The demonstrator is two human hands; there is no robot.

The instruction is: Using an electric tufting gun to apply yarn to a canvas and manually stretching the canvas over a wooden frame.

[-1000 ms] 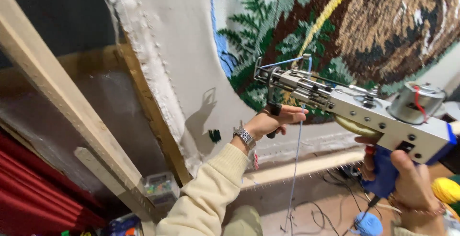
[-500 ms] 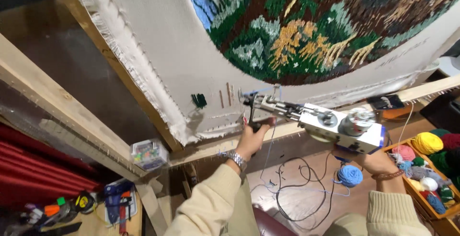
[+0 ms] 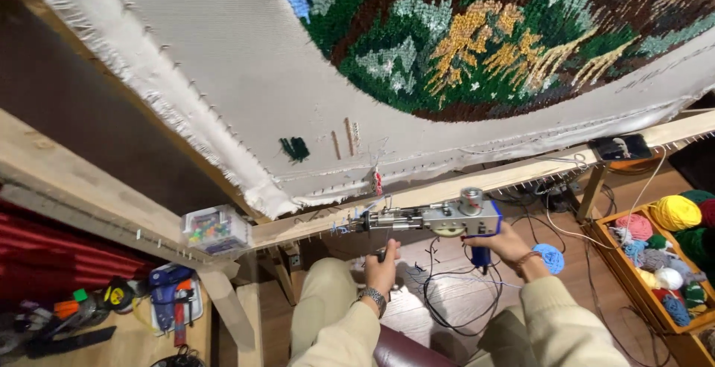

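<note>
Workshop with a wood floor, and a big wooden tufting frame (image 3: 477, 181) holds stretched white backing cloth (image 3: 223, 77) with a half-done forest scene in green, yellow and blue yarn (image 3: 477, 39). The person sits below it, holding a tufting gun (image 3: 428, 219) low, just under the frame's bottom rail, needle end pointing toward their left. Right hand (image 3: 500, 242) is wrapped tight around the blue pistol grip; left hand (image 3: 383, 263), wristwatch on, is closed around the front handle under the barrel. A blue yarn ball (image 3: 551, 257) sits just beside the right wrist. There's a clear box of coloured pins (image 3: 214, 229) on the frame corner, a crate of yarn balls (image 3: 666, 259) off to the right, and black cables (image 3: 454, 300) looping on the floor.
</note>
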